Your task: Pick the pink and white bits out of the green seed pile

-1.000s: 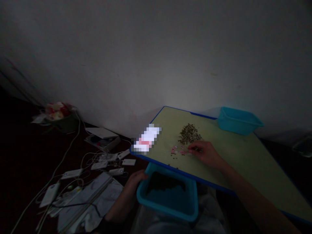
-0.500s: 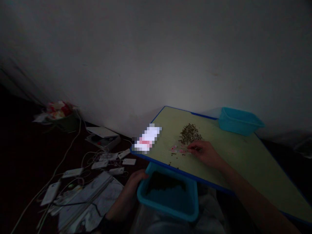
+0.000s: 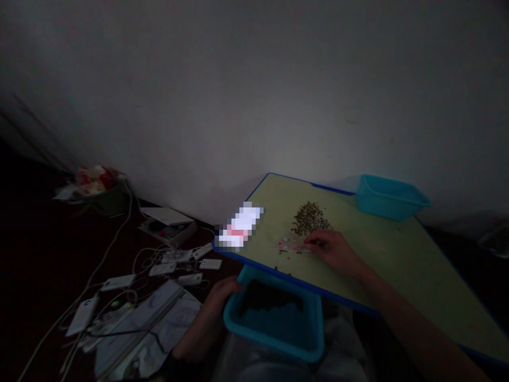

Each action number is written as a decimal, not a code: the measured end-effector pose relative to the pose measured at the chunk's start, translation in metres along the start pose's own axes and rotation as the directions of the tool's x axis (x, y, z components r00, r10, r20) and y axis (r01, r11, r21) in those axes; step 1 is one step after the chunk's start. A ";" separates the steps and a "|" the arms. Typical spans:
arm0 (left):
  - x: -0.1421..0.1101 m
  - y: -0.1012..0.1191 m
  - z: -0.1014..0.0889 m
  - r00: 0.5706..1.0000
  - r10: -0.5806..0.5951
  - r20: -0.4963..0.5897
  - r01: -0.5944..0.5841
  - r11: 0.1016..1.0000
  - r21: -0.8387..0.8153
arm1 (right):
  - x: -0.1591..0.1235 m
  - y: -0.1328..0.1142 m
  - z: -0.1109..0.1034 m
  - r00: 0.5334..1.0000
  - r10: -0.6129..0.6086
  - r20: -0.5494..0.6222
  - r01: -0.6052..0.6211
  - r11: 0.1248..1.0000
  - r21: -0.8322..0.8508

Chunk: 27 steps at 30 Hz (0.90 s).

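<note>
My left hand grips the left rim of a blue plastic basin under the table's front edge, its thumb over the rim. Dark material lies inside this basin. My right hand is above the pale yellow tabletop, fingers pinched at the right end of a small clear plastic bag with pink print. Just behind the bag spreads a pile of small brown grains. A few loose grains are scattered between the bag and the blue table edge.
A second blue basin stands at the table's back right. A bright, pixelated phone-like object lies at the left corner. On the floor to the left are white power banks, tangled cables, an open box and a filled bin.
The small printed bag has shifted slightly and its shape has changed near my right fingers. My right hand has moved very little; my left hand stays on the basin.
</note>
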State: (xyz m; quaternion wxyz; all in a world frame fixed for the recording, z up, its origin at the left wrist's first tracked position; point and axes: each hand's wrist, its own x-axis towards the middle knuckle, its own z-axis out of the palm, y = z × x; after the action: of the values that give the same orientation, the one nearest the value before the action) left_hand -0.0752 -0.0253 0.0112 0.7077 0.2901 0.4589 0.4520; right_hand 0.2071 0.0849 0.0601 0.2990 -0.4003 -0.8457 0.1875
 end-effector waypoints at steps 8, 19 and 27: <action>-0.001 0.000 -0.001 0.999 -0.006 0.043 0.006 1.000 -0.005 | 0.000 -0.004 0.000 0.999 -0.020 0.037 0.021 1.000 -0.007; 0.000 -0.002 -0.001 0.999 -0.035 0.022 0.036 0.999 -0.032 | -0.001 -0.005 0.000 0.999 -0.010 0.039 0.010 1.000 -0.005; -0.004 0.005 0.004 1.000 0.015 0.005 -0.015 1.000 -0.001 | 0.000 -0.009 0.000 0.999 -0.026 0.036 0.026 1.000 -0.001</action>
State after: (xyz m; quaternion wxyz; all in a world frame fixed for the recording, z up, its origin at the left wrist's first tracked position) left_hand -0.0743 -0.0264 0.0181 0.7056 0.2942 0.4546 0.4570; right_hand 0.2022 0.0798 0.0652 0.2859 -0.3861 -0.8561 0.1903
